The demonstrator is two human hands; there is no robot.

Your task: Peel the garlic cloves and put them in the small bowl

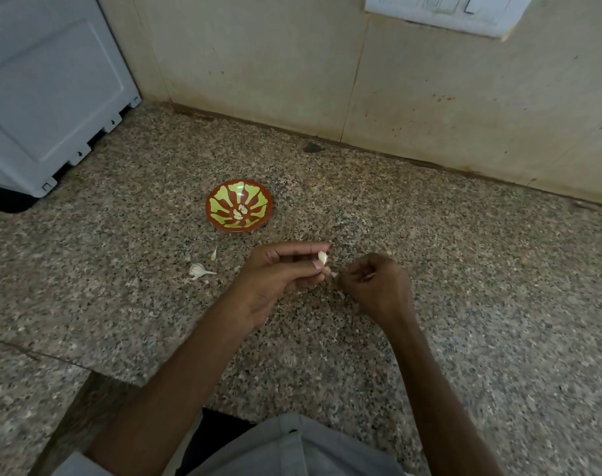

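My left hand [279, 276] pinches a pale garlic clove [322, 258] between thumb and fingertips, above the speckled granite counter [481, 269]. Just to its right, my right hand [378, 286] is curled, its fingertips pinching a scrap of papery garlic skin [334, 274] at the clove's lower end. Behind my hands sits the small bowl [224, 225], red-brown with a yellow-green leaf pattern, holding a few peeled cloves [240, 211] at its centre.
Bits of garlic skin [199, 270] and a thin sliver [214, 253] lie on the counter left of my hands. A white appliance [45, 97] stands at the back left. The tiled wall [395, 80] runs along the back, with a switch plate [443, 8] at top right.
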